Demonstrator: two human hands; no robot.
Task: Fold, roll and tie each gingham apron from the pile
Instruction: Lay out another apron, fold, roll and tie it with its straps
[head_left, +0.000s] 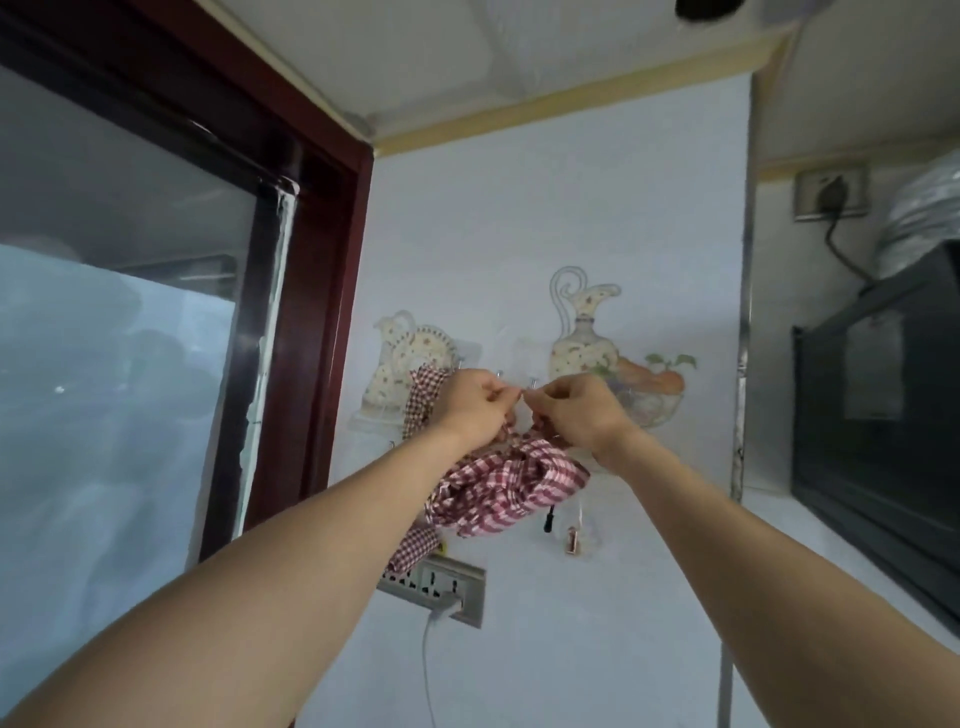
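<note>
A red-and-white gingham apron (506, 480) hangs bunched against the wall below my hands. Both arms reach up to the row of small wall hooks (531, 383). My left hand (475, 402) and my right hand (574, 410) have their fingers curled and pinch a thin strap of the apron between them at hook height. A second piece of gingham cloth (423, 397) hangs left of my left hand, and more of it shows lower down (413, 548). What the fingertips hold is small and blurred.
A dark red window frame (322, 322) stands to the left. A wall socket (434, 584) with a white cable sits below the apron. A black appliance (878, 426) stands on a ledge to the right. Jug pictures (582, 322) decorate the wall.
</note>
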